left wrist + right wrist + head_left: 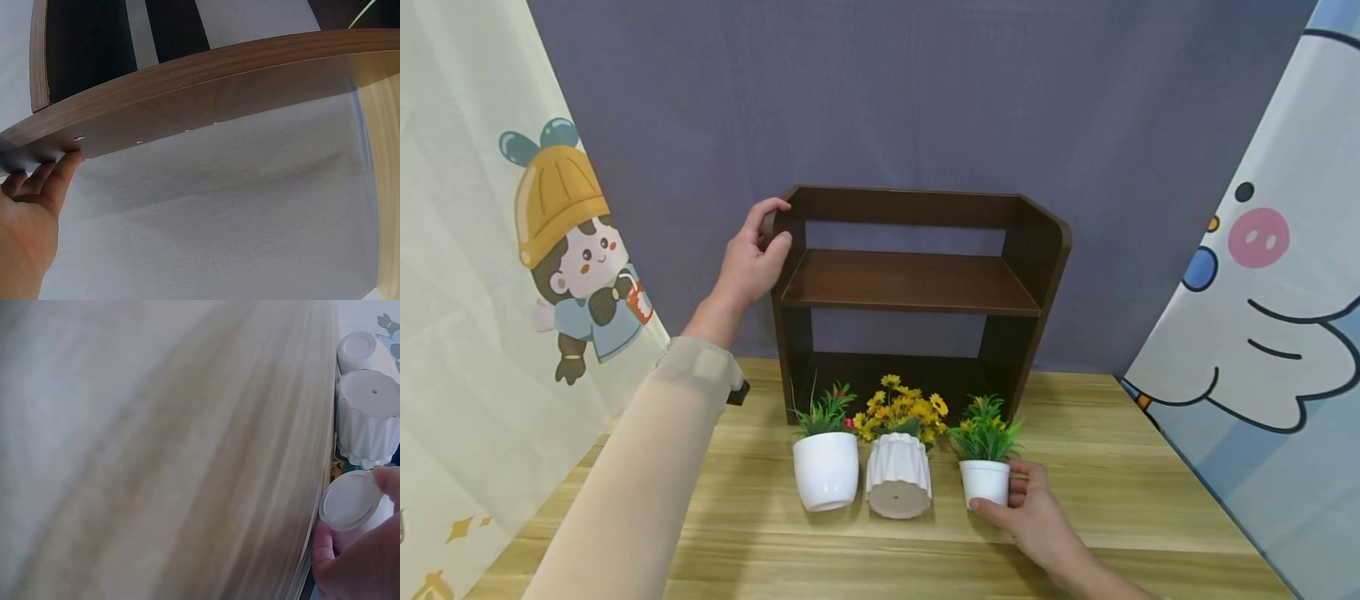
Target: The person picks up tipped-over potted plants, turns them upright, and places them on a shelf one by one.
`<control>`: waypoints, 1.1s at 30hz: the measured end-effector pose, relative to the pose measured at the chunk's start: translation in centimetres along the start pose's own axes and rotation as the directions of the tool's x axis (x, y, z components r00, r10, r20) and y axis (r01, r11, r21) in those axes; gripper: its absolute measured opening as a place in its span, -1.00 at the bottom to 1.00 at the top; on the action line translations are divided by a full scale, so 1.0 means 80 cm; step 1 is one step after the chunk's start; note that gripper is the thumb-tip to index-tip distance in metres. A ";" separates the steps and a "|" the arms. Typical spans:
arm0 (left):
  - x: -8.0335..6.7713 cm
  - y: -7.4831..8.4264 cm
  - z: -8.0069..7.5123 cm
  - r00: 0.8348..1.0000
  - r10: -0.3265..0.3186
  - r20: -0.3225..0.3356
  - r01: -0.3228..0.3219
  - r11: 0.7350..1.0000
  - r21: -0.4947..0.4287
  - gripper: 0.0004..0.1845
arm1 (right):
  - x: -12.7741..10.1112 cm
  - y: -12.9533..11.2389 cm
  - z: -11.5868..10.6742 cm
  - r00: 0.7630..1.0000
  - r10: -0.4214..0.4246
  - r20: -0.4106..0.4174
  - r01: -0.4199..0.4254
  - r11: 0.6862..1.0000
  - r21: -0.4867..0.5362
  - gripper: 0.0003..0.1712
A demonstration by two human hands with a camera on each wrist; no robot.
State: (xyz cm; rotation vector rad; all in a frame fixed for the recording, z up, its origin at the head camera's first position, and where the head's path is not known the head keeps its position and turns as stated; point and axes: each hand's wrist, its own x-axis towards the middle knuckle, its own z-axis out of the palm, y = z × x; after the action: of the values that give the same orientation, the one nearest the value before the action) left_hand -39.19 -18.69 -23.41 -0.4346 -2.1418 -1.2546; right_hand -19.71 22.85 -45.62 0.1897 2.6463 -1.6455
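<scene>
**One hand on the shelf, one on the smallest pot**

From where I was watching, the left hand (751,260) was up at the top left corner of the dark brown shelf unit (917,283), fingers curled over the edge of its side panel, thumb on the front. The left wrist view mostly showed the outside of that panel, with fingertips (65,167) touching it.

The right hand (1033,517) was down on the wooden surface (1150,475), thumb and fingers pinching the small white pot (986,482) with the green plant in it. That pot stood at the right end of a row of three, just in front of the shelf unit. Beside it sat a ribbed white pot (898,477) with yellow flowers, tipped toward the camera so its base showed, then a round white pot (826,469) with greenery on the left.

The right wrist view was pretty blurry, but I think the small pot's base was visible between the fingers.

A grey backdrop (925,92) hung behind.
</scene>
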 end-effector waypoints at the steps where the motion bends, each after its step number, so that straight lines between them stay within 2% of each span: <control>1: 0.000 0.000 0.000 1.000 0.000 -0.001 0.000 1.000 0.001 -0.53 | 0.000 0.000 0.000 1.000 0.000 0.001 0.000 1.000 0.001 0.18; 19: -0.001 0.000 0.000 1.000 -0.003 -0.004 0.003 1.000 0.006 -0.54 | 0.006 0.003 -0.004 1.000 -0.023 0.017 0.022 1.000 0.002 0.21; 33: 0.000 -0.001 0.000 1.000 -0.008 -0.002 0.008 1.000 0.003 -0.53 | 0.011 0.006 -0.010 0.999 -0.012 0.035 0.013 1.000 -0.012 0.05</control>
State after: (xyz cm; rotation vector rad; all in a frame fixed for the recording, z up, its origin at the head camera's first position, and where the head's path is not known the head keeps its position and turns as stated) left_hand -39.22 -18.72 -23.46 -0.4241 -2.1451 -1.2559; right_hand -20.47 23.88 -45.75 0.1427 2.6363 -1.6206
